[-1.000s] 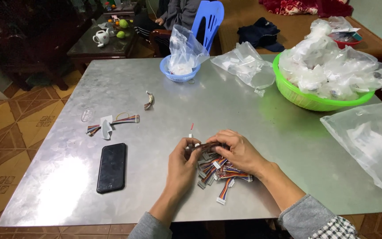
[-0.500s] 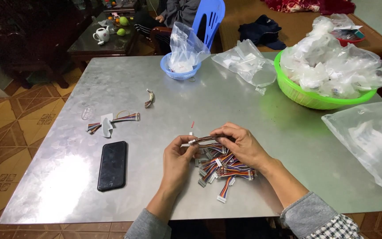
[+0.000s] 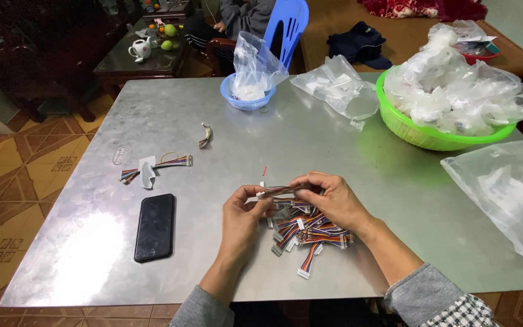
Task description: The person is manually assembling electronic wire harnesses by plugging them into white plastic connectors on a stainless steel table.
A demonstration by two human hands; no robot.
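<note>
Both hands work over the metal table, just this side of a heap of short multicoloured wire harnesses with white connectors. The left hand pinches one end of a single wire harness between thumb and fingers, and the right hand pinches its other end, fingers curled over it, so the bundle is held roughly level and stretched between them, directly above the heap's far edge. To do this well, I would judge, each grip should sit on the connector housing or close behind it, not on bare wire, so the strands stay flat and parallel and no single lead takes the pull; keeping the piece clear of the heap should stop its plugs from catching on the others. Left of the heap lies a black phone, face up; beyond the phone, a small separate harness with a white tag. Far from the heap stand a blue bowl with a clear bag and, to the right, a green basket piled with filled plastic bags. Against the frame half a second ago the hands sit in nearly the same place, with the harness between them drawn a little straighter and the heap and phone unmoved.
</note>
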